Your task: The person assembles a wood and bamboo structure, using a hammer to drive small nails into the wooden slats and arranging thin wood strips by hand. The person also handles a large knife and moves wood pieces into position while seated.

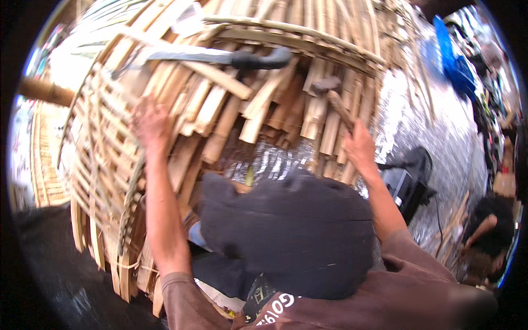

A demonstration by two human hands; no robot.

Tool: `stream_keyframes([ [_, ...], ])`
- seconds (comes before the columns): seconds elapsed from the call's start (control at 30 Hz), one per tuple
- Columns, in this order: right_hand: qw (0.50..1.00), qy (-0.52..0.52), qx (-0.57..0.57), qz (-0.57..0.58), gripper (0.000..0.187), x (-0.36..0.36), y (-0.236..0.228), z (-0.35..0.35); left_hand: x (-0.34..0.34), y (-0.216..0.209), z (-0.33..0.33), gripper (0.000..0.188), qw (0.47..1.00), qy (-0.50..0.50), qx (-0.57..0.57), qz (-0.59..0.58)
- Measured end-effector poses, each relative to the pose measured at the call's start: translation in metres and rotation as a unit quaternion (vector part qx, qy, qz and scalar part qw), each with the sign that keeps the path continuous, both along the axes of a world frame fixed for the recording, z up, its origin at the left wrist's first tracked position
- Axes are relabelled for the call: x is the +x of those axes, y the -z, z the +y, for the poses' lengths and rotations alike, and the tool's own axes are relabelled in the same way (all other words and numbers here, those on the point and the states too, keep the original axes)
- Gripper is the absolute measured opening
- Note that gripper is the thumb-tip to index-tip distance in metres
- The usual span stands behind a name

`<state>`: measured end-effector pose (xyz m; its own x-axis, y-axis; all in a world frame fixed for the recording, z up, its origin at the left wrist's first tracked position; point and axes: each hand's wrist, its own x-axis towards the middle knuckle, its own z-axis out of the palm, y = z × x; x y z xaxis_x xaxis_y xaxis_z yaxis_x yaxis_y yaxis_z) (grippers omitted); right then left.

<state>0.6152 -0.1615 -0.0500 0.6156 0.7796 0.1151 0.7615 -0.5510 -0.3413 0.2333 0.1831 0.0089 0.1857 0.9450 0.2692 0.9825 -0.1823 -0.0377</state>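
Observation:
My right hand (360,147) is closed around the wooden handle of a hammer (342,110). The dark hammer head lies over the bamboo slats, at the right side of a gap between them. My left hand (151,124) rests on the left part of the bamboo slats (209,110), fingers stretched out and slightly blurred, with no object visible in them. Beyond both hands, a large knife (190,55) with a black handle lies across the slats. A woven lattice of bamboo strips (102,148) curves down beside my left forearm.
Crinkled silver sheeting (440,126) covers the area on the right. A black bag-like object (410,179) sits on it near my right forearm. Blue plastic (456,63) hangs at the far right. Another person (487,228) is at the lower right. Black cloth (286,236) covers my lap.

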Motion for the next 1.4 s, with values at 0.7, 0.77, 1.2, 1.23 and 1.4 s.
stream_keyframes([
  [0.7,0.898,-0.377,0.146,0.175,0.028,-0.186,-0.107,0.266,0.007,-0.004,-0.008,0.049,0.995,0.005,0.074,-0.059],
  [0.77,0.899,-0.389,0.130,0.153,0.027,-0.194,-0.106,0.273,0.008,-0.005,-0.008,0.049,0.995,0.005,0.073,-0.063],
  [1.2,0.903,-0.388,0.119,0.140,0.025,-0.206,-0.101,0.282,0.005,-0.003,-0.007,0.052,0.995,-0.004,0.072,-0.068],
  [1.23,0.903,-0.388,0.118,0.141,0.025,-0.207,-0.101,0.281,0.005,-0.002,-0.007,0.051,0.995,-0.004,0.068,-0.073],
  [1.4,0.907,-0.390,0.078,0.141,0.025,-0.208,-0.097,0.278,0.008,-0.005,-0.006,0.054,0.996,-0.010,0.050,-0.073],
])
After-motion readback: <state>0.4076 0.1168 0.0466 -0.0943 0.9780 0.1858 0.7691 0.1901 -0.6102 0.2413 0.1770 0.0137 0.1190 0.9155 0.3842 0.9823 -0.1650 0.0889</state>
